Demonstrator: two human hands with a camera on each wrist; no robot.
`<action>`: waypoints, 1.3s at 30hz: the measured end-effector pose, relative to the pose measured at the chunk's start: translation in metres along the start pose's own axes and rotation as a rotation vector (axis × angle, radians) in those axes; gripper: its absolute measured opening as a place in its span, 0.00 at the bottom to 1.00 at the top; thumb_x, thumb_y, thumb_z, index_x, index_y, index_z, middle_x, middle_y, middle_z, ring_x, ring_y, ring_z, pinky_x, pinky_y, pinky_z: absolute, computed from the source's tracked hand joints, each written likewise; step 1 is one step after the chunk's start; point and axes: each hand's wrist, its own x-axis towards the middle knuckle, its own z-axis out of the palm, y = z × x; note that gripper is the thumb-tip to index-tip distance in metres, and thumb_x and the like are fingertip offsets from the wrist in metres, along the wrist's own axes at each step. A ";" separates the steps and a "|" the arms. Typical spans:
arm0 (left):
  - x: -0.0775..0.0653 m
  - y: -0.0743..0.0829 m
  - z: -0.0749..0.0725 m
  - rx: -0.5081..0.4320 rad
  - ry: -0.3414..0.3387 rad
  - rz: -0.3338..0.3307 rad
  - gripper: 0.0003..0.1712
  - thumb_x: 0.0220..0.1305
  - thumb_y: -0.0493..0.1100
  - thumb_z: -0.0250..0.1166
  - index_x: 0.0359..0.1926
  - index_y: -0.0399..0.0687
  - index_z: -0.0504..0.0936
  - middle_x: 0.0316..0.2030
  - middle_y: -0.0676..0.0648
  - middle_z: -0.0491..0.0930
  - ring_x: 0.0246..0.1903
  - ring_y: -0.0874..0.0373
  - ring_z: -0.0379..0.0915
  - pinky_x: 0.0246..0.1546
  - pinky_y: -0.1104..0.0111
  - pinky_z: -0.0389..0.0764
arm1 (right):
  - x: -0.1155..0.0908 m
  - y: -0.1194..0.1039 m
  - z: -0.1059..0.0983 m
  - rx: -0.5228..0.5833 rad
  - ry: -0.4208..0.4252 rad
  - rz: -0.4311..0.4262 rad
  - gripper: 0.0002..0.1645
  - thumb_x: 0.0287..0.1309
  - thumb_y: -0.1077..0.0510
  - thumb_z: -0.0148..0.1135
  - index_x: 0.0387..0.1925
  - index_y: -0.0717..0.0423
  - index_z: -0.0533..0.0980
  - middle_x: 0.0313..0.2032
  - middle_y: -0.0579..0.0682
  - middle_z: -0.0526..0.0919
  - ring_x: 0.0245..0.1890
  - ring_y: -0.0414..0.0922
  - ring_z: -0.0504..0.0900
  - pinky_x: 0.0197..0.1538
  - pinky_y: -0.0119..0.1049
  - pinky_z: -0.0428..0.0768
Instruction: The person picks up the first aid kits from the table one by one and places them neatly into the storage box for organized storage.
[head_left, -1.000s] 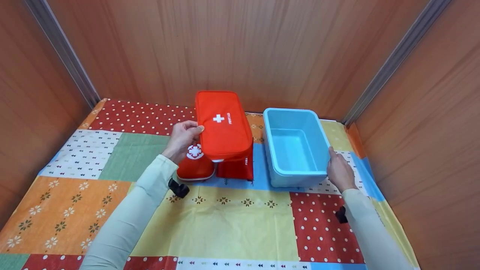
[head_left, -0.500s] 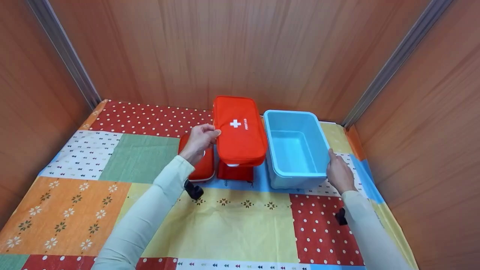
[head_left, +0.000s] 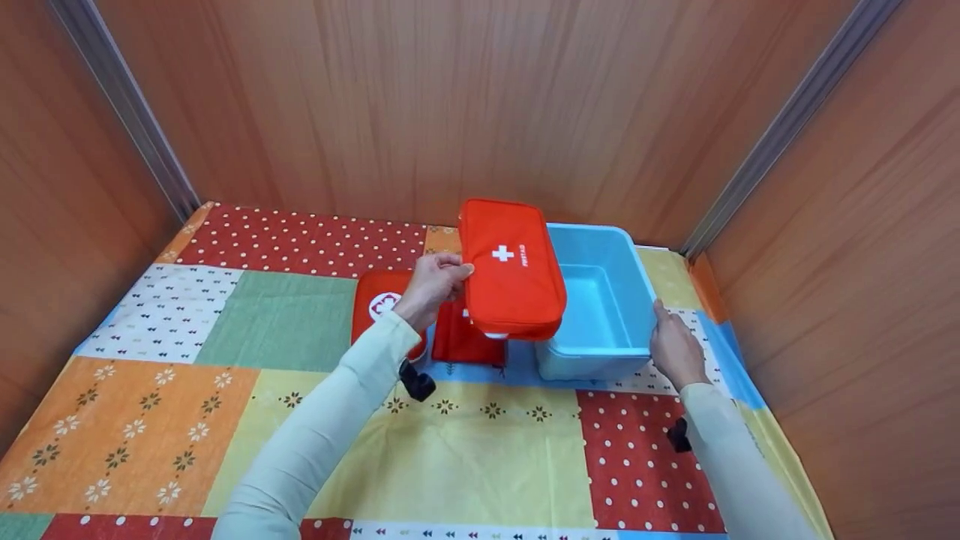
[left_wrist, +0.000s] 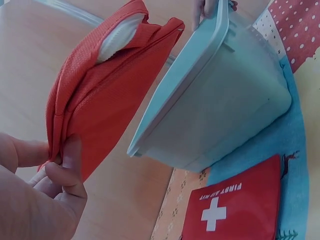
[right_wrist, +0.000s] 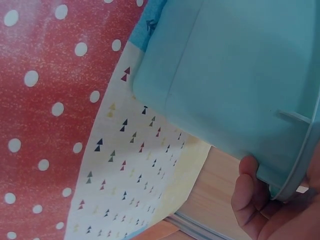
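My left hand [head_left: 435,285] pinches the left edge of a red first aid bag [head_left: 514,281] with a white cross, held in the air. The bag overlaps the left rim of a light blue plastic bin [head_left: 600,300] in the head view. In the left wrist view thumb and fingers grip the red bag [left_wrist: 105,100] near its zip, apart from the bin [left_wrist: 220,100]. My right hand [head_left: 677,346] grips the bin's right rim; in the right wrist view its fingers [right_wrist: 245,190] curl under that rim. The bin's visible inside is bare.
A red case [head_left: 367,300] with a round white cross emblem lies on the patchwork tablecloth [head_left: 465,457], partly behind my left hand. Beside it is a flat red first aid pouch [left_wrist: 235,205]. Wood-look panels [head_left: 337,112] stand at the back and both sides.
My left hand has carried the red first aid bag to the right, from above the case and pouch to the bin's left rim. The right hand keeps its grip on the bin.
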 end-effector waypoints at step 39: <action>0.018 -0.018 0.078 0.102 -0.068 -0.080 0.08 0.55 0.46 0.65 0.34 0.48 0.81 0.32 0.48 0.82 0.34 0.50 0.79 0.33 0.68 0.78 | 0.005 -0.003 0.002 -0.054 0.016 -0.013 0.32 0.67 0.58 0.39 0.69 0.54 0.44 0.52 0.65 0.68 0.52 0.62 0.69 0.52 0.60 0.67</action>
